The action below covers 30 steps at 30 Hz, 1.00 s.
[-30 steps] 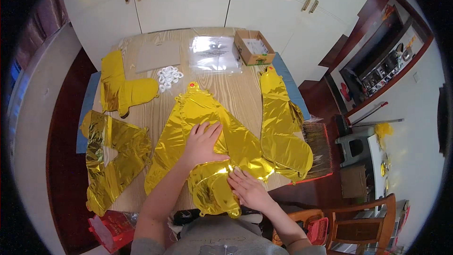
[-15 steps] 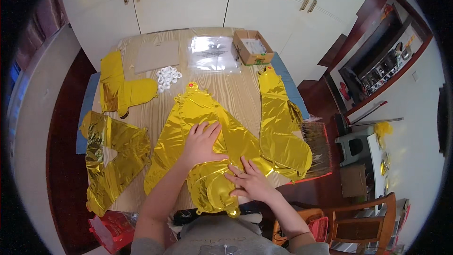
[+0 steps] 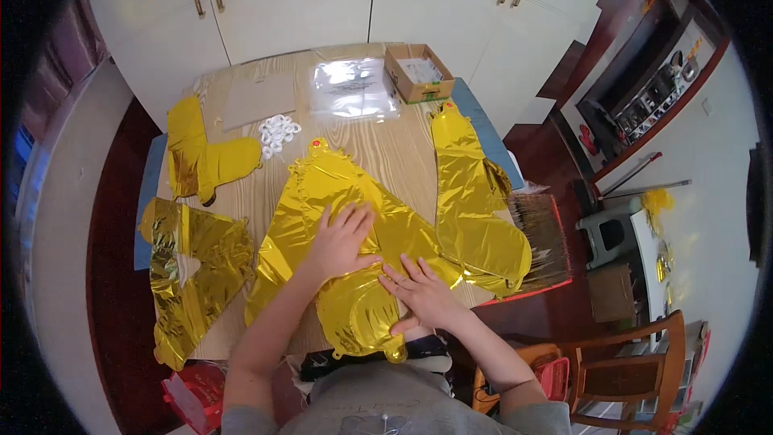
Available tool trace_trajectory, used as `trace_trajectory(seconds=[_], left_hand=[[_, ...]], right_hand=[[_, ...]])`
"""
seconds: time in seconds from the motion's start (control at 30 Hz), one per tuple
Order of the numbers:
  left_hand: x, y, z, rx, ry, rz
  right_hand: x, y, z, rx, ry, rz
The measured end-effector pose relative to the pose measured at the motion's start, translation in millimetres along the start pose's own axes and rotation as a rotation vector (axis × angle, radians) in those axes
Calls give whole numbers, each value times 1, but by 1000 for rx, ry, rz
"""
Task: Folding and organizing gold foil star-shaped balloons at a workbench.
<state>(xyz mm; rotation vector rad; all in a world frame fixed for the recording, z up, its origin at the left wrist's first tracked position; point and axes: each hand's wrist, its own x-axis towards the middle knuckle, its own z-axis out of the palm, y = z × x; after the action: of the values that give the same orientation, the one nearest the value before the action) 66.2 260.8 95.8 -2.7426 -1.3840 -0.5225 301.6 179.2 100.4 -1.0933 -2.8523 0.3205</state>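
Observation:
A flat gold foil balloon (image 3: 290, 234) lies across the middle of the table, its narrow tip at the far end. My left hand (image 3: 342, 240) rests on it with the fingers spread. Nearer the front edge, my right hand (image 3: 424, 296) lies with its fingers apart on the balloon's lower right part. Under and between my hands the foil is folded over into a rounded lobe. Another gold foil balloon (image 3: 471, 209) lies to the right, touching the middle one. On the left are a gold foil balloon (image 3: 213, 242) and, farther off, a smaller one (image 3: 205, 157).
White rings (image 3: 279, 135) sit in a pile beside a grey-beige board (image 3: 258, 101). Clear plastic bags (image 3: 354, 89) and an open cardboard box (image 3: 419, 72) stand at the far side. A wooden chair (image 3: 624, 374) is at the right, a red bag (image 3: 193, 395) below the left front.
My left hand has stayed on the foil, its fingers slightly smeared by motion. My right hand has flattened a little over the folded lobe. The whole view has shifted slightly.

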Motion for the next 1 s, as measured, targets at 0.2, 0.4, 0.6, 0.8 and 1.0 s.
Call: trace_trajectory(seconds=[0.2,0.4,0.6,0.8,1.0], left_hand=[[-13,3,1,-39,-157,101],[-26,11,-4,-25,-163,160],[-31,22,-18,62,-123,179],[-42,34,-16,-156,-164,263],[-45,39,-14,-239,-149,221]], right_hand=[[-1,1,2,10,5,-1],[-3,0,-1,5,-2,-1],[-2,1,-1,-4,-6,-5],[-4,2,1,11,-17,-4],[-3,0,-6,-31,-86,12]])
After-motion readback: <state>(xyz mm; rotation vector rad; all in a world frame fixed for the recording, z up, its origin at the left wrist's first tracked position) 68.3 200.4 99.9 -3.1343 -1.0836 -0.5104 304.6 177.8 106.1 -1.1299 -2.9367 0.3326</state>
